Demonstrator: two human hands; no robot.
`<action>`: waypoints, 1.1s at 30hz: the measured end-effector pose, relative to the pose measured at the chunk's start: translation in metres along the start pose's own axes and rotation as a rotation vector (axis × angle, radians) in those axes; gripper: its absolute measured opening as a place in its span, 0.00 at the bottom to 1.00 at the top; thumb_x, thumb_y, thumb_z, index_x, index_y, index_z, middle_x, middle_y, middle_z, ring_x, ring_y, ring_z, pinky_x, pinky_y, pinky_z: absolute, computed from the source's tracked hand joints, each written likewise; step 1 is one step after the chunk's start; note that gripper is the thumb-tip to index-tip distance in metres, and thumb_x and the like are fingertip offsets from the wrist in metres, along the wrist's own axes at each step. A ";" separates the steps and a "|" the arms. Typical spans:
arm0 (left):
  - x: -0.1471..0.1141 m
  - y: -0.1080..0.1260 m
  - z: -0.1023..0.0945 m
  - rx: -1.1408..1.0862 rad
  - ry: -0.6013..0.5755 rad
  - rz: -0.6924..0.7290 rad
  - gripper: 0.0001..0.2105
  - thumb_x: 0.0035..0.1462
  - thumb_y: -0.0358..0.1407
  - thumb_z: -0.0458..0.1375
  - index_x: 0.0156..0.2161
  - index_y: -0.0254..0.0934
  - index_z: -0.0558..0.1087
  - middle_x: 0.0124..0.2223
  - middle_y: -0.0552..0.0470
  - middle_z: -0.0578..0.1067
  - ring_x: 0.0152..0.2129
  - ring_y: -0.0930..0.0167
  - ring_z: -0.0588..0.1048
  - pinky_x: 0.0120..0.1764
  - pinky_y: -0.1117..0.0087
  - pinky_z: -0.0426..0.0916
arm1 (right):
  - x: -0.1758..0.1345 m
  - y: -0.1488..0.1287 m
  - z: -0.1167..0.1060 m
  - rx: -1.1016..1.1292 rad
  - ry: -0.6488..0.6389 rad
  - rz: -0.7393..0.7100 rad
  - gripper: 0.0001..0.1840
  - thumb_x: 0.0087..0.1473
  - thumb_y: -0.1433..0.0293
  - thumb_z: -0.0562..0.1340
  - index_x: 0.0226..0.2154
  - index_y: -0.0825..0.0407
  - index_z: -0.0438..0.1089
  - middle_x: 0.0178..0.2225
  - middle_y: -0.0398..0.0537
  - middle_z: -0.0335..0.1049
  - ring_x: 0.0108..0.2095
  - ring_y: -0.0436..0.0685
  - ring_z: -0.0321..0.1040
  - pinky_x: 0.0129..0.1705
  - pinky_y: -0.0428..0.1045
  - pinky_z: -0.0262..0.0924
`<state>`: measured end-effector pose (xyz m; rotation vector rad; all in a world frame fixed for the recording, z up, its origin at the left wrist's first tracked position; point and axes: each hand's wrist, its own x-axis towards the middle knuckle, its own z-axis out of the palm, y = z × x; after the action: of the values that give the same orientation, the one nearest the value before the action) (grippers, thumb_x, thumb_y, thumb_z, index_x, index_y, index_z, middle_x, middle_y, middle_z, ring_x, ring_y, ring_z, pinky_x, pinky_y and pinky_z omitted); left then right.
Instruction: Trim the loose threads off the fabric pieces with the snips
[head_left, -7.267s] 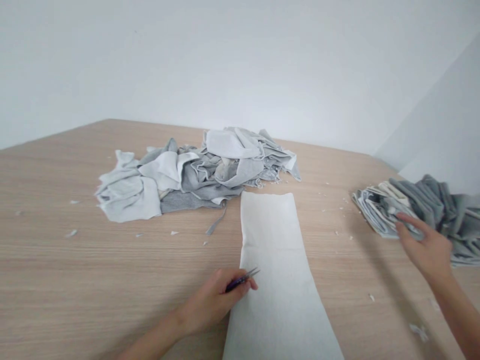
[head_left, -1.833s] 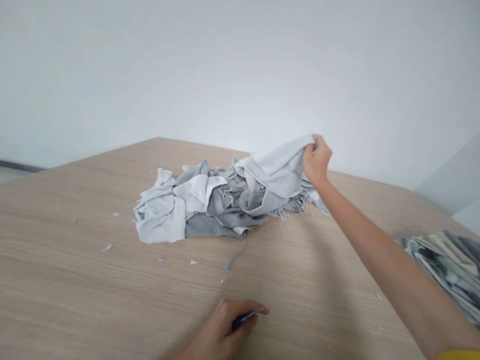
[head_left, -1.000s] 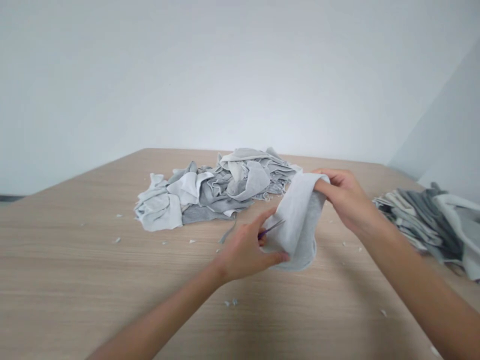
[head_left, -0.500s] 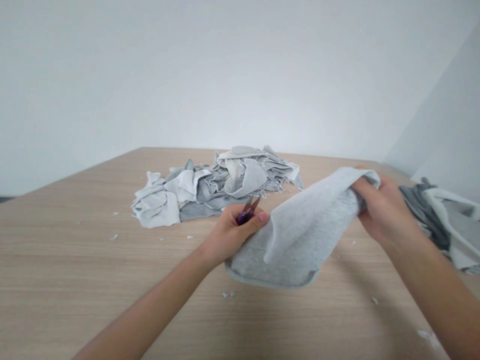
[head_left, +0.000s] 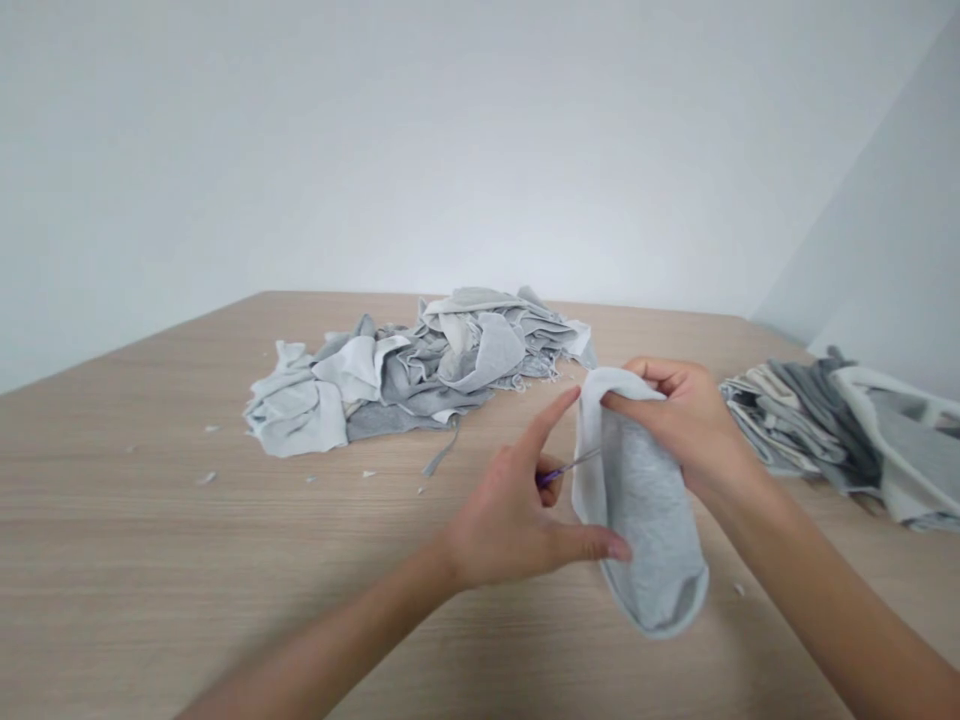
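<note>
A light grey piece of knit fabric (head_left: 649, 510) with a rolled edge hangs above the table. My right hand (head_left: 682, 410) pinches its folded top edge between thumb and fingers. Close on its left side is my left hand (head_left: 517, 510), thumb and index finger spread wide, the thumb lying against the fabric. Small scissors with purple handles (head_left: 551, 476) are held in the curled fingers of that hand. Their thin blades point right, toward the fabric; where the tips end is hard to make out.
A heap of grey and white fabric pieces (head_left: 420, 375) lies toward the back of the wooden table (head_left: 150, 560). More folded pieces (head_left: 825, 420) are stacked at the right. A grey strip (head_left: 441, 452) and small white scraps are scattered on the tabletop.
My right hand has moved left, and the fabric now hangs more upright. The left hand has let go its pinch and spread thumb and index finger. A grey strip now shows below the heap.
</note>
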<state>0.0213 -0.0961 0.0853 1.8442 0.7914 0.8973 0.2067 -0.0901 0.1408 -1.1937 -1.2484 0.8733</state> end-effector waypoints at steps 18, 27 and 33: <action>0.029 -0.011 -0.062 0.594 0.320 0.162 0.10 0.60 0.34 0.56 0.39 0.35 0.81 0.25 0.57 0.72 0.22 0.74 0.66 0.30 0.73 0.56 | 0.005 0.000 -0.087 -0.420 -0.505 0.021 0.11 0.48 0.63 0.72 0.30 0.53 0.78 0.28 0.45 0.76 0.28 0.54 0.70 0.27 0.45 0.61; 0.042 0.016 -0.105 1.151 0.273 0.278 0.14 0.63 0.39 0.53 0.39 0.40 0.81 0.28 0.50 0.79 0.26 0.64 0.76 0.30 0.69 0.59 | 0.013 0.017 -0.135 -0.843 -0.161 -0.183 0.16 0.45 0.76 0.59 0.33 0.49 0.82 0.34 0.45 0.81 0.34 0.58 0.75 0.36 0.49 0.65; 0.050 0.025 -0.123 0.987 0.415 0.306 0.18 0.64 0.46 0.53 0.32 0.37 0.78 0.21 0.56 0.69 0.20 0.72 0.66 0.28 0.71 0.57 | 0.008 0.020 -0.173 -0.614 0.123 -0.131 0.12 0.49 0.71 0.67 0.37 0.55 0.83 0.37 0.52 0.82 0.37 0.58 0.73 0.39 0.49 0.63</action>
<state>-0.0518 -0.0102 0.1603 2.7241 1.4022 1.2312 0.3799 -0.1097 0.1367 -1.5925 -1.5262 0.3105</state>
